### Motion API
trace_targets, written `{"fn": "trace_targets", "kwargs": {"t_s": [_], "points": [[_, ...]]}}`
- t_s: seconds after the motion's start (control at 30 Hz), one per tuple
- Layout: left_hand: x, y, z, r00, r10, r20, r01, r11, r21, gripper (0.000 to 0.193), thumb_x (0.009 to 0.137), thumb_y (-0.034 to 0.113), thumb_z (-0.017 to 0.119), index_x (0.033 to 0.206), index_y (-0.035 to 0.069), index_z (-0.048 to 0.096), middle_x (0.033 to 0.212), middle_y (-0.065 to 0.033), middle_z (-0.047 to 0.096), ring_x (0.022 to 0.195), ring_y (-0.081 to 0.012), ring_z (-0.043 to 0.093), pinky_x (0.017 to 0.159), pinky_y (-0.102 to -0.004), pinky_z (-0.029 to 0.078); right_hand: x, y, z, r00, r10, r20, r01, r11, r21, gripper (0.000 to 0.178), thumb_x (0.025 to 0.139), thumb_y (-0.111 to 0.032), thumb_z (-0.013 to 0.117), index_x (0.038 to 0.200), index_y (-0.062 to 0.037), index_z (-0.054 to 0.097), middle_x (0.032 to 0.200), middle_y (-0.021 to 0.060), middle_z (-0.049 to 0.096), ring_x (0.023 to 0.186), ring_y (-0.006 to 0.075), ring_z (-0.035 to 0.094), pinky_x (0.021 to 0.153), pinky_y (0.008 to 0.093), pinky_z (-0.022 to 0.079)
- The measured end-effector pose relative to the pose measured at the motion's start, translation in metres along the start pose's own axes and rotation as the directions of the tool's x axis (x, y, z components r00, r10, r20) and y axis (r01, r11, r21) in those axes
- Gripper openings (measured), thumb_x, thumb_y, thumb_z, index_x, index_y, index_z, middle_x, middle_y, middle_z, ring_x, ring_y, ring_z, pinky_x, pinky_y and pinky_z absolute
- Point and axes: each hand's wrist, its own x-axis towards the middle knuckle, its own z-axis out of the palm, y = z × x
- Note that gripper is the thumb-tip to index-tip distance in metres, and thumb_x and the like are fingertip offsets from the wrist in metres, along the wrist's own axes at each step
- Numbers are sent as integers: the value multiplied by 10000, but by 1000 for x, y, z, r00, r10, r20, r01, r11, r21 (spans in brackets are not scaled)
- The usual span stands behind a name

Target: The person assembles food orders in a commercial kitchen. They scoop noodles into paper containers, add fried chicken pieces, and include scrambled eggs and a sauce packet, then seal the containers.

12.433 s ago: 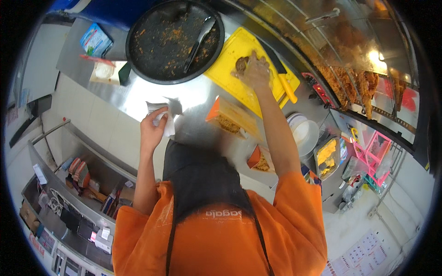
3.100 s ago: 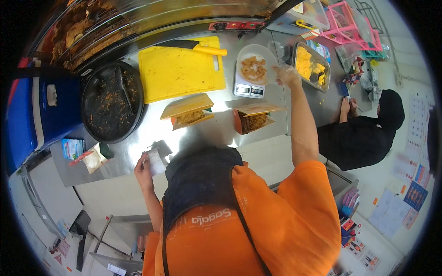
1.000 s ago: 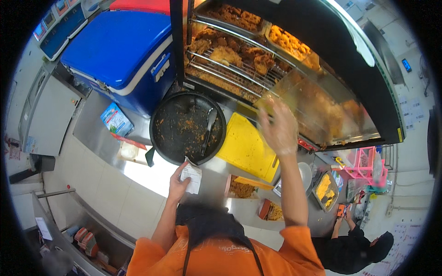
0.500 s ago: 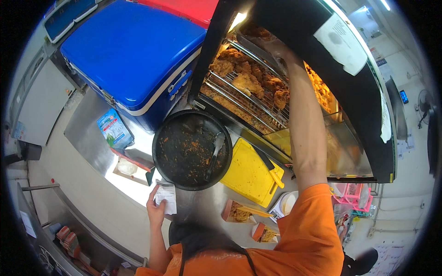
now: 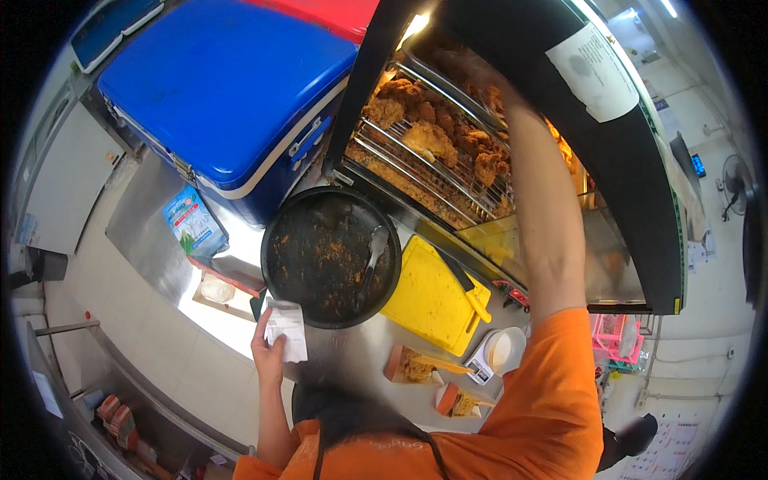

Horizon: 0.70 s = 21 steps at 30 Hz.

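Pinched in my left hand (image 5: pixel 268 352) is a small white paper slip (image 5: pixel 286 330), near the front rim of a round black pan (image 5: pixel 320 264). A spoon-like utensil (image 5: pixel 376 246) and orange-brown crumbs lie in that pan. My right arm stretches into a lit black warming cabinet (image 5: pixel 624 184). There my right hand (image 5: pixel 474 74) is at the upper rack, beside a metal tray rim; its fingers are blurred and dark, so I cannot make out whether it holds anything. Fried chicken pieces (image 5: pixel 432 142) lie on the wire rack (image 5: pixel 384 150) below it.
A blue cooler (image 5: pixel 232 88) stands left of the cabinet. A yellow cutting board (image 5: pixel 420 300) carries a yellow-handled knife (image 5: pixel 478 304). Closer to me are boxes of fried food (image 5: pixel 412 366) and a small scale (image 5: pixel 480 370) with a white bowl (image 5: pixel 502 350). A blue packet (image 5: pixel 194 222) lies at left.
My right hand has shifted slightly within the cabinet's upper part, and my right forearm has swung a little to the right. My left hand still holds the paper slip, slightly higher.
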Motion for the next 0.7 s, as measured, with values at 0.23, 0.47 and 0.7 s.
{"fn": "trace_targets", "kwargs": {"t_s": [0.23,0.47,0.7], "points": [[2,33,26,969,232,81,-229,972,-46,637,809,-116,571,1430,-21,465,1361,-143,569,1217,-213,564,1066,-332,410,11,-15,28,999,-14,46,15,1000,-27,389,926,-303,589,1215,-43,604,1109,193,649,1056,310,617,887,412,504],[-14,58,31,970,235,63,-240,967,88,710,782,-131,530,1472,-19,410,1453,-157,484,1311,-222,492,1090,-338,386,10,10,23,997,-56,49,58,997,-52,388,925,-302,596,1212,-41,606,1088,189,654,1039,299,620,870,403,507],[-28,121,35,822,395,410,-294,911,-289,939,710,-133,507,1572,5,161,1516,-123,389,1303,-213,485,1092,-353,393,23,47,-2,995,-82,56,83,996,-18,387,923,-301,603,1209,-40,608,1067,185,658,1022,287,623,853,393,510]]}}
